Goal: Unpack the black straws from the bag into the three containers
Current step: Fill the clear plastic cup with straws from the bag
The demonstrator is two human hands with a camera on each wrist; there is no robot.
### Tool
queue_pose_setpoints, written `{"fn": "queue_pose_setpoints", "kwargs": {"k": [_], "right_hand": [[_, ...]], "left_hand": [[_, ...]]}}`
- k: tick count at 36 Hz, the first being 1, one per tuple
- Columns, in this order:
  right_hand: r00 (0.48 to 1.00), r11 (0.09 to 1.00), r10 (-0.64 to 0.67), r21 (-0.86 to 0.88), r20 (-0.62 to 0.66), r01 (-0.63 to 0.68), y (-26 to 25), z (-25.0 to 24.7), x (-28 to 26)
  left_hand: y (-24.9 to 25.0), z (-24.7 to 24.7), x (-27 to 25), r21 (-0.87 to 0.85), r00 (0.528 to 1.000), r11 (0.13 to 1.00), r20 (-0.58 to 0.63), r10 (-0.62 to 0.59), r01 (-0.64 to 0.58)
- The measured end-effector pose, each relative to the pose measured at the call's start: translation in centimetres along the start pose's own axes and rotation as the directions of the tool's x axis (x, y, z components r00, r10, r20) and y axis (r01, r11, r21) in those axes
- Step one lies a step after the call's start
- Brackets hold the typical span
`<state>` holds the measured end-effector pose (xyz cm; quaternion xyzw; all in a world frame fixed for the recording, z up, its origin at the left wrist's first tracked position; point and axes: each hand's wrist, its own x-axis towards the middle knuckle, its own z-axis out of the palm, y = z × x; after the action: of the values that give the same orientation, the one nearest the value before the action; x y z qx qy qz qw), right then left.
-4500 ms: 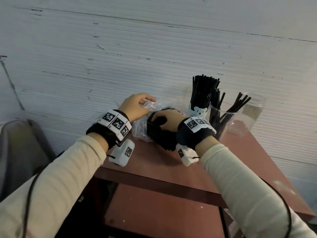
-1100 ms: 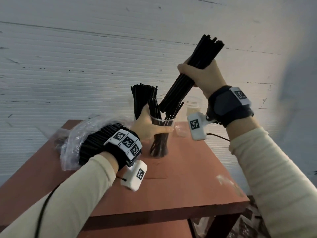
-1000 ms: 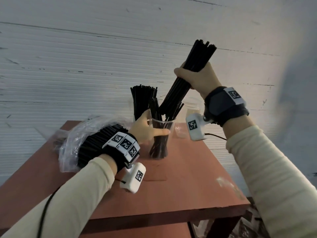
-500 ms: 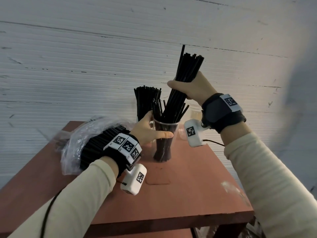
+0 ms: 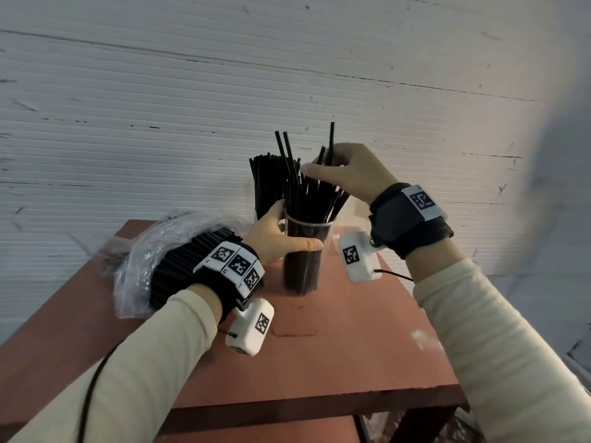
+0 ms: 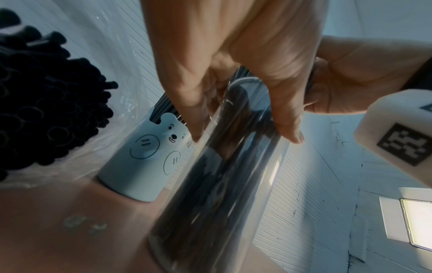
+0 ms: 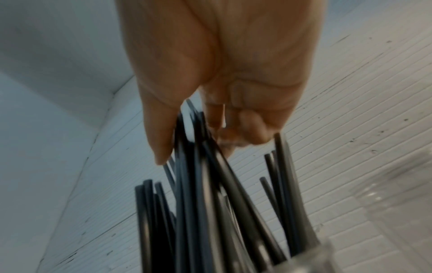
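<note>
White ribbed wall behind the reddish table (image 5: 335,356). My left hand (image 5: 275,238) was wrapped round the clear cup (image 5: 303,260), which stood packed with black straws (image 5: 311,196). My right hand (image 5: 347,175) pinched their tops, fingers curled. Bag (image 5: 150,251) lay just left, plenty of straws inside; bear cup (image 6: 142,158) stood behind, full too.

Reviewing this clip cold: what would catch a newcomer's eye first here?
The clear plastic cup crammed with black straws at the middle of the red table: the left hand grips it while the right hand pinches the straw tops. Left of it lies the clear bag, straws still inside; behind stands a bear-printed cup.
</note>
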<state>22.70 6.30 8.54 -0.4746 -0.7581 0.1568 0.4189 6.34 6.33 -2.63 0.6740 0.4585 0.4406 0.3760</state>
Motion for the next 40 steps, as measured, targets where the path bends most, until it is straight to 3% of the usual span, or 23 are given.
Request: {"fn": "queue_pose_setpoints", "kwargs": {"k": [4,6,9,12,14,18,22,25,28,33,40], "right_hand": [[0.978,0.994,-0.1,0.022,-0.185,0.106,0.0,0.8,-0.3],[0.964,0.981,-0.187,0.023,-0.19,0.195,0.0,1.2,-0.5],[0.952,0.956,-0.288,-0.091,-0.099,0.28,0.4,2.0,-0.7],[0.968,0.945,-0.25,-0.225,-0.021,0.239,0.8,2.5,-0.6],[0.97,0.932,-0.241,-0.288,-0.037,0.221,1.1,2.7,-0.4],[0.948,0.939,-0.302,-0.202,-0.101,0.277,0.8,2.6,0.0],[0.94,0.913,-0.336,-0.222,0.064,0.342,-0.1,2.6,0.4],[0.955,0.908,-0.235,-0.311,0.18,0.282,-0.1,2.7,0.5],[0.982,0.921,-0.144,-0.346,0.125,0.179,0.4,2.7,0.1],[0.958,0.931,-0.284,-0.253,-0.047,0.263,1.5,2.6,-1.2],[0.95,0.892,-0.3,-0.326,0.092,0.313,1.8,2.5,-2.8]], "left_hand": [[0.0,0.0,0.0,0.018,1.0,1.0,-0.009,0.015,-0.014],[0.0,0.1,0.1,0.02,1.0,1.0,-0.015,0.014,-0.014],[0.0,0.1,0.1,0.015,1.0,1.0,-0.024,0.011,-0.011],[-0.1,0.2,0.2,0.016,0.999,1.0,-0.034,0.003,-0.003],[-0.1,0.2,0.2,0.013,0.999,1.0,-0.035,0.005,-0.004],[0.0,0.2,0.1,-0.002,0.999,1.0,-0.032,0.007,-0.007],[0.0,0.2,0.1,-0.012,1.0,1.0,-0.022,0.003,-0.004],[0.0,0.2,0.1,-0.014,1.0,1.0,-0.019,-0.012,0.012],[0.0,0.2,0.1,-0.014,1.0,1.0,-0.02,-0.015,0.014],[0.2,0.3,0.0,-0.046,1.0,0.999,-0.022,-0.003,0.002],[0.2,0.6,0.1,-0.008,0.999,0.999,-0.004,-0.034,0.034]]}}
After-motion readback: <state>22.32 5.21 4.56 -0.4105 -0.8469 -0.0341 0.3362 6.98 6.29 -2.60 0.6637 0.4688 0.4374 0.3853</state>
